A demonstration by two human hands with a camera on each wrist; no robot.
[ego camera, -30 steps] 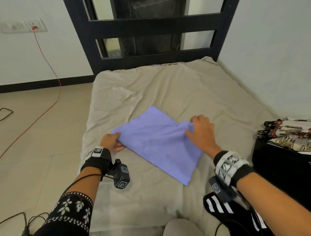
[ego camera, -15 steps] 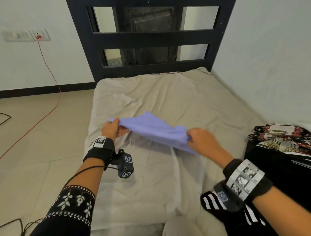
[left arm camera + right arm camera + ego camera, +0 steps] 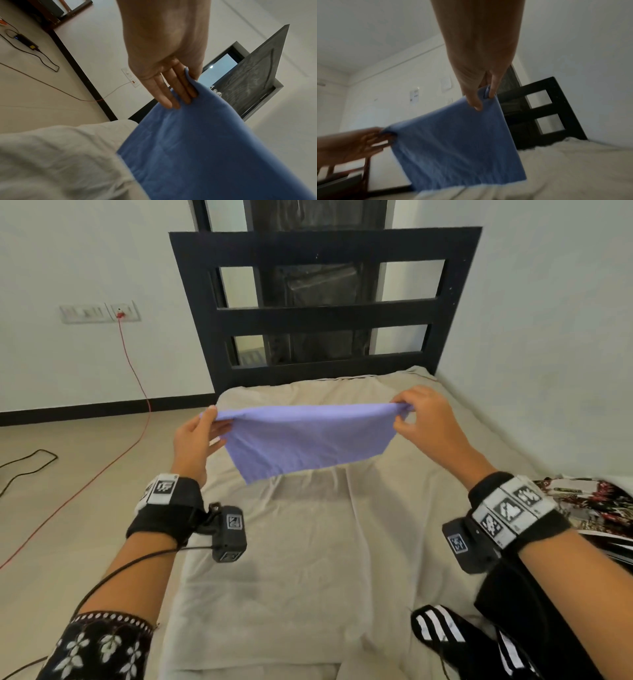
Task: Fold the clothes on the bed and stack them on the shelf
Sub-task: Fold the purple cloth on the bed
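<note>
A lavender-blue cloth (image 3: 310,438) hangs in the air above the bed (image 3: 308,559), stretched between both hands by its top edge. My left hand (image 3: 205,429) pinches its left top corner, thumb over the edge and fingers straight behind the fabric. In the left wrist view the fingers (image 3: 173,93) lie against the cloth (image 3: 205,148). My right hand (image 3: 414,414) pinches the right top corner. The right wrist view shows my thumb and a finger (image 3: 476,100) clamping the cloth (image 3: 453,142), whose lower edge hangs free above the beige sheet.
A black slatted headboard (image 3: 325,313) stands at the bed's far end against the wall. Patterned clothes (image 3: 596,505) and a black garment with white stripes (image 3: 479,642) lie at the right. A red cable (image 3: 137,385) runs from a wall socket across the tiled floor on the left.
The cloth lay flat on the bed one second ago. Both hands took its corners and raised it off the sheet; now it hangs stretched between them at a greater height.
</note>
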